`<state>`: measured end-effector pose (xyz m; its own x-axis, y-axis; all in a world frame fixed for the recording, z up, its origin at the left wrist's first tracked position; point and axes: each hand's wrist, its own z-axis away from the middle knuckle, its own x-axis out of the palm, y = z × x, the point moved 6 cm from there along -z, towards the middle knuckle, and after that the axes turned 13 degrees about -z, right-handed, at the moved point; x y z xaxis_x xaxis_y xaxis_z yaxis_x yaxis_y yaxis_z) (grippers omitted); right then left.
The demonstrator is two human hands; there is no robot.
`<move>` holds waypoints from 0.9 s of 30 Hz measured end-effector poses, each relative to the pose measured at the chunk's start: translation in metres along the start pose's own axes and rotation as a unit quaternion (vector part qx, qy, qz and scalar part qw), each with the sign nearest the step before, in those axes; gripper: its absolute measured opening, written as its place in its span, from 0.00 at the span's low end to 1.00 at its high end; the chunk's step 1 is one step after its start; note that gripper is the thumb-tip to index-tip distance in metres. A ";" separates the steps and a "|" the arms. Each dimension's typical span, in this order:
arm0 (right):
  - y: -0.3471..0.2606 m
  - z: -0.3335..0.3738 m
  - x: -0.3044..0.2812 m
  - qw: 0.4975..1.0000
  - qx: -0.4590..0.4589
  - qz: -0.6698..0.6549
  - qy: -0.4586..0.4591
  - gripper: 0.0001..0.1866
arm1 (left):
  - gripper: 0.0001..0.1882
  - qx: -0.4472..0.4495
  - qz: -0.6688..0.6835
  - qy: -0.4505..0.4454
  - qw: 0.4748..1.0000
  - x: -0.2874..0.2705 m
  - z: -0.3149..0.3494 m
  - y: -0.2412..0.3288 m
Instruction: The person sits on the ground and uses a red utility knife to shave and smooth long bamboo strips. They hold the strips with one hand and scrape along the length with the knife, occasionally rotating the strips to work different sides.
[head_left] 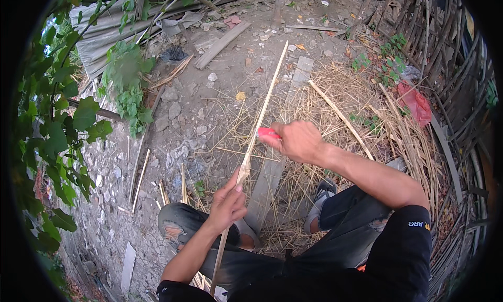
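A long, pale split-bamboo stick (272, 84) runs from beside my lap up and away over the ground, tilted a little to the right. My left hand (227, 207) is closed around its lower part, just below a thicker node. Farther up, my right hand (299, 140) grips a small red-handled knife (269, 133), its front end against the stick's right side. Most of the blade is hidden or blurred. Thin straw-like shavings (335, 100) lie on the ground around and beyond my right hand.
Under the stick lies a grey plank (266, 184) between my feet. Another pale stick (340, 118) rests on the shavings at right, near a bundle of strips (411, 139) and a red plastic bag (415, 104). Leafy vines (63, 129) hang at left; a stick fence (445, 45) stands at right.
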<state>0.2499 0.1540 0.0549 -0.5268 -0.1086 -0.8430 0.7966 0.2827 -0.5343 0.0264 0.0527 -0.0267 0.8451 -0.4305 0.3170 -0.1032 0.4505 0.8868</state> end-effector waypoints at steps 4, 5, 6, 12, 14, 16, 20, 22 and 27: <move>0.085 -0.026 -0.054 0.984 0.115 -0.043 0.127 0.35 | 0.30 -0.029 -0.039 -0.027 0.998 -0.003 0.027 -0.022; 0.094 -0.023 -0.057 0.982 0.133 -0.042 0.131 0.36 | 0.30 -0.035 -0.048 -0.036 0.998 -0.003 0.032 -0.028; 0.103 -0.021 -0.059 0.979 0.150 -0.042 0.133 0.37 | 0.31 -0.033 -0.051 -0.050 0.997 -0.003 0.037 -0.029; 0.282 0.029 -0.177 0.869 0.286 -0.021 0.404 0.40 | 0.30 -0.113 -0.087 -0.171 0.975 0.001 0.097 -0.056; 0.295 0.047 -0.167 0.870 0.287 -0.026 0.400 0.41 | 0.30 -0.123 -0.072 -0.143 0.979 -0.001 0.121 -0.069; 0.270 0.041 -0.134 0.893 0.266 -0.033 0.362 0.39 | 0.29 -0.078 -0.011 -0.112 0.991 0.001 0.118 -0.065; 0.169 0.010 -0.116 0.936 0.144 -0.110 0.302 0.34 | 0.25 0.030 -0.109 -0.034 0.993 0.001 0.064 -0.015; 0.115 0.000 -0.111 0.950 0.072 -0.149 0.264 0.32 | 0.24 0.055 -0.146 0.003 0.988 0.000 0.044 0.000; -0.002 0.015 -0.045 0.987 -0.017 -0.160 0.023 0.32 | 0.22 0.078 -0.183 0.078 0.977 0.000 0.012 0.004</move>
<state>0.2768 0.1439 0.0933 -0.7633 -0.1550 -0.6271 0.5769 0.2732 -0.7697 0.0196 0.0455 -0.0196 0.9089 -0.4103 -0.0749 0.1522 0.1590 0.9755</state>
